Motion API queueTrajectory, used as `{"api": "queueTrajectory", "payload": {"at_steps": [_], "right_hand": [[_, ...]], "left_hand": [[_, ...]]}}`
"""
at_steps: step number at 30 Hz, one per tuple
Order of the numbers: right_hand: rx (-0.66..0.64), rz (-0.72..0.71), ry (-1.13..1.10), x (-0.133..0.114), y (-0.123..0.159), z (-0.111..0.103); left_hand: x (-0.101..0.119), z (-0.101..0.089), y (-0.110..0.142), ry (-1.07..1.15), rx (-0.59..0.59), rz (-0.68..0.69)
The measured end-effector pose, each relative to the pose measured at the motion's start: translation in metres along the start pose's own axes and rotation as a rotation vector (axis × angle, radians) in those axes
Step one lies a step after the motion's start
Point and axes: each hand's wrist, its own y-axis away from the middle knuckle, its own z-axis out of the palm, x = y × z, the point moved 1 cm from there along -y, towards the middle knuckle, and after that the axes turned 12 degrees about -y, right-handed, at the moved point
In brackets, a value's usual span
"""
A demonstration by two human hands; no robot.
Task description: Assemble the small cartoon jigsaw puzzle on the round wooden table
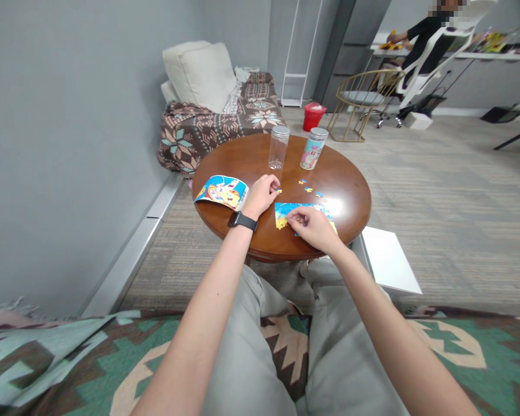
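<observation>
A partly assembled jigsaw puzzle (pixel 281 215) in blue and yellow lies near the front edge of the round brown table (pixel 247 151). Over it is my right hand (pixel 314 226), thumb and fingers pinched together at its left part; whatever they grip is hidden. My left hand (pixel 263 193), with a black watch at the wrist, rests just left of and beyond the puzzle. Its curled fingers close on a small yellowish puzzle piece (pixel 279 190). Several loose pieces (pixel 308 189) lie beyond the puzzle. Left of my left hand is a curved picture sheet (pixel 223 190) with a colourful cartoon.
Toward the table's far side stand a clear jar (pixel 279 149) and a cartoon-printed jar (pixel 314 149), both silver-lidded. A white box (pixel 390 260) is at the table's right. Behind are a covered sofa (pixel 216 121), a red bin (pixel 314 117), a gold chair (pixel 364 98) and a seated person (pixel 424 40).
</observation>
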Motion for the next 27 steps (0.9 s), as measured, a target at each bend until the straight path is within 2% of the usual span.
{"api": "queueTrajectory", "payload": {"at_steps": [4, 8, 27], "right_hand": [[-0.015, -0.177, 0.157, 0.003, 0.003, 0.0], [-0.095, -0.237, 0.259, -0.001, 0.002, -0.001], [-0.192, -0.222, 0.287, -0.01, -0.007, -0.002]], "left_hand": [[0.001, 0.0, 0.0, 0.0, -0.003, -0.004], [0.0, 0.0, 0.0, 0.003, 0.0, -0.008], [0.0, 0.001, 0.0, 0.003, -0.011, -0.011]]}}
